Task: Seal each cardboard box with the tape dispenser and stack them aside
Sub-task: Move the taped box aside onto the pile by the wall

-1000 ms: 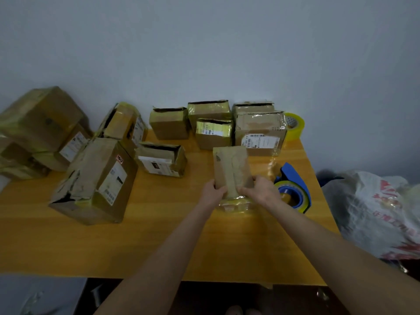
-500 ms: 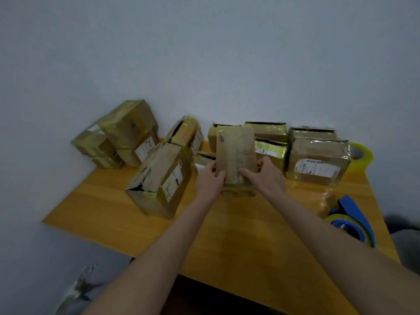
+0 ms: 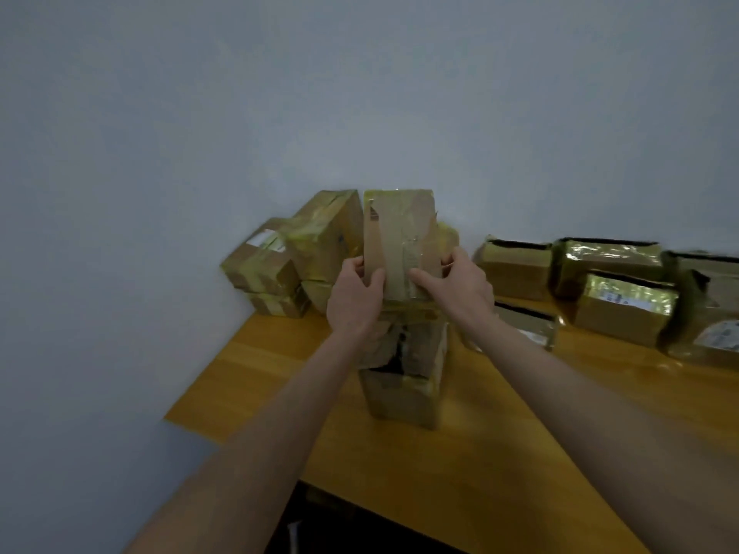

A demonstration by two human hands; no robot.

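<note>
A person is gripping a taped box (image 3: 400,241) between both hands, the left hand (image 3: 354,299) curling round its left edge and the right hand (image 3: 460,291) pinching its right edge, holding it upright just above a larger box (image 3: 404,381) on the table (image 3: 520,453); whether the two are touching is unclear. Placing it well is likely calling for laying it flat and square, since the larger box's top is looking torn and uneven, or carrying it on to the sealed stack (image 3: 296,257) at the far left. Open boxes (image 3: 516,269) are waiting at the far right.
</note>
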